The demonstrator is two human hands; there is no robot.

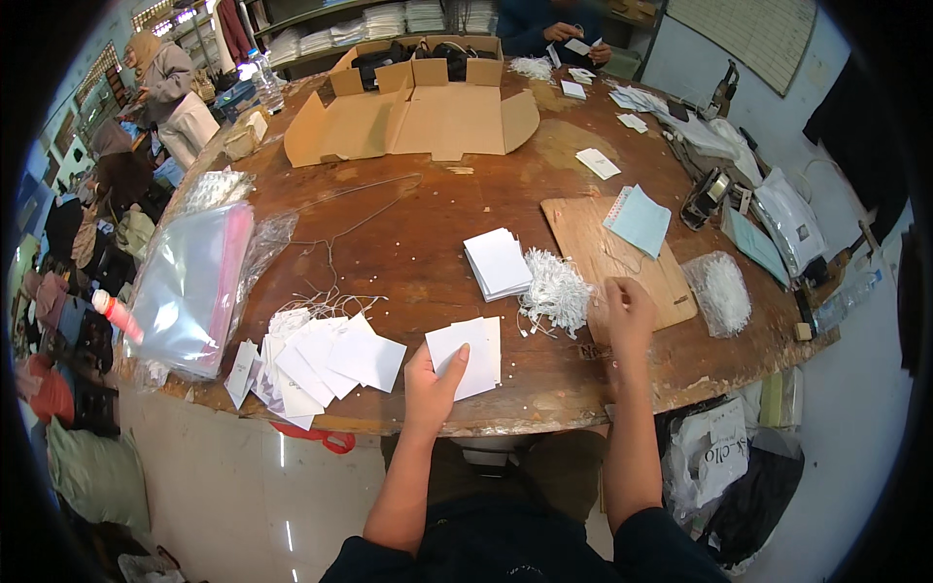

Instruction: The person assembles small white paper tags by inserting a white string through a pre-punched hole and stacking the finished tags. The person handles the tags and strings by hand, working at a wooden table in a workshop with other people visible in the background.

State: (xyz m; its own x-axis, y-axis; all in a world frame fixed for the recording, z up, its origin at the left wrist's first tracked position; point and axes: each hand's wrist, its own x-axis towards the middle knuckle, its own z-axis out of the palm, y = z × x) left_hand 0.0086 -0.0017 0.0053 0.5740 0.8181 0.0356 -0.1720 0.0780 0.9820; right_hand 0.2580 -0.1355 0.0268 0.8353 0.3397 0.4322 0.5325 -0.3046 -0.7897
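Note:
My left hand (434, 386) is closed on a few white cards (476, 358), with the thumb lying on top of them. My right hand (625, 313) is raised with its fingers pinched together, beside a heap of white tag strings (556, 291). What it pinches, if anything, is too small to make out. Behind the held cards stands a neat stack of white cards (499, 264). Spread out to the left are strung white tags (309, 361), their cords trailing toward the back.
A wooden board (573, 219) carries a pale blue notepad (641, 222). A bag of white strings (717, 293) lies right of it, clear plastic sleeves (190, 287) far left. An opened cardboard box (452, 117) stands at the back; across the table, another person's hands (583, 44) hold cards.

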